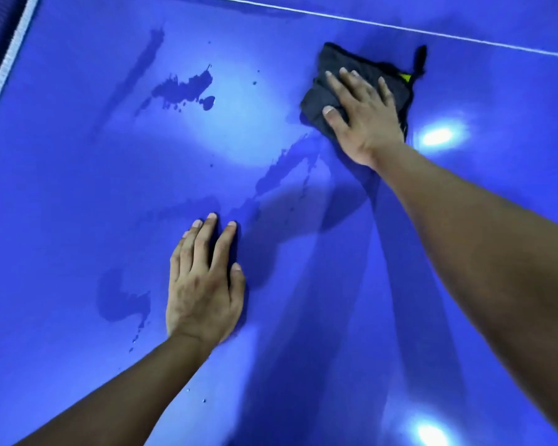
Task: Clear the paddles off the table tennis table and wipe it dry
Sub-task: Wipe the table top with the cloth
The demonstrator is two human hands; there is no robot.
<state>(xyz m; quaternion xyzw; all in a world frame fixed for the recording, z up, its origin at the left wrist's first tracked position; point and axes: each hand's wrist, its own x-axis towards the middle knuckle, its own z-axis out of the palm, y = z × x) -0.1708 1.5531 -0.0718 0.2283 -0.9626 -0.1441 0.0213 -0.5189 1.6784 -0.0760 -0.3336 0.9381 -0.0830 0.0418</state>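
1. The left hand lies palm down, near and left of centre, with its fingers straight and close together and its thumb tucked alongside.
2. The left forearm is bare and runs back to the near left corner.
3. The right hand reaches far and right, palm down, fingers straight and slightly spread, thumb splayed left.
4. The right arm is stretched nearly straight from the near right.

2 glares, probably lamps, gleam at right.
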